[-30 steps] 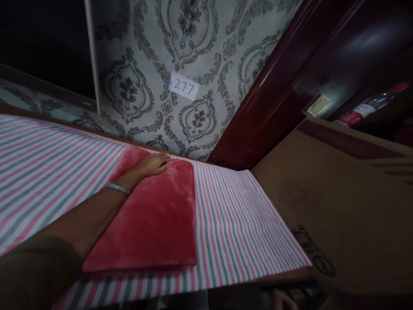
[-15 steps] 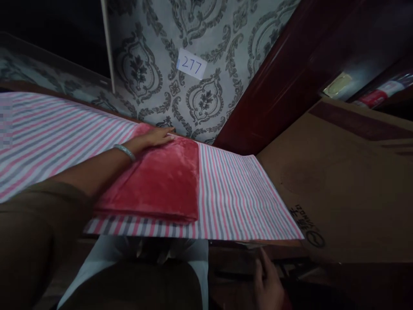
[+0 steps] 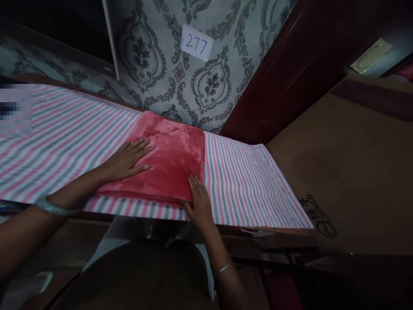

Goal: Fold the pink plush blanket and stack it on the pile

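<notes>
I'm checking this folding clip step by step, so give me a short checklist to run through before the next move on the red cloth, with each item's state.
1. Left hand flat on the red cloth: ok.
2. Right hand at the cloth's near right corner: ok; whether it grips the edge: cannot tell.
3. Cloth lies wholly on the striped sheet: ok.
4. Cloth's right edge straight: ok.
5. Layers beneath aligned: cannot tell.
6. Cardboard box clear of the cloth: ok.
</notes>
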`<act>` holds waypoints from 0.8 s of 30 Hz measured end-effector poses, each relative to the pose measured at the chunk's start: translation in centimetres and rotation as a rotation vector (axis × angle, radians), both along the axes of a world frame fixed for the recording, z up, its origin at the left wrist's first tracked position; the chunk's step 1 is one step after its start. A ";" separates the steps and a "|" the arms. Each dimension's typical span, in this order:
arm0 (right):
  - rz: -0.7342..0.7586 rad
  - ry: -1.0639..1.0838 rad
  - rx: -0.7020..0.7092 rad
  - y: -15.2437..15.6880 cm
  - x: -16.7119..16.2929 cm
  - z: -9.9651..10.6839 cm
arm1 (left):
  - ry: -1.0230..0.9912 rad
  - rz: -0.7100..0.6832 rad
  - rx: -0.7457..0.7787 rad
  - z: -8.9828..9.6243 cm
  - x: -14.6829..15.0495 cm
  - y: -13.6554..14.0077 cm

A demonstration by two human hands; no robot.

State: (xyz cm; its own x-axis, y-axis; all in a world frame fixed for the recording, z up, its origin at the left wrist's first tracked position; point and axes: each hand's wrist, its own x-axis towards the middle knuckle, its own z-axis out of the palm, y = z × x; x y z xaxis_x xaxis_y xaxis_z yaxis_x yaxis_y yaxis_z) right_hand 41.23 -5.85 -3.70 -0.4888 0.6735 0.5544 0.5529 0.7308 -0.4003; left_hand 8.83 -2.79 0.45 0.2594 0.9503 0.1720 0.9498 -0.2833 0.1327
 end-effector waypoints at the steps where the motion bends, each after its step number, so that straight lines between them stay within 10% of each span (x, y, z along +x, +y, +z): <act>1: -0.002 0.016 -0.014 0.0 0.1 -0.5 | -0.006 -0.001 0.015 -0.4 -0.3 0.1; 24: -0.090 0.435 -0.106 -2.5 -1.9 2.0 | -0.040 -0.016 0.059 -0.2 -0.2 0.0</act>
State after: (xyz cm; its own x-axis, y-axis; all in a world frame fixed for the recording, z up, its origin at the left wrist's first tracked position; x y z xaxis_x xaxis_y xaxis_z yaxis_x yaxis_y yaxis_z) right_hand 39.32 -8.36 -1.69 -0.1627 0.7670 0.6207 0.3766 0.6297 -0.6794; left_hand 8.65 -2.81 0.28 0.2658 0.9342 0.2378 0.9395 -0.3063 0.1532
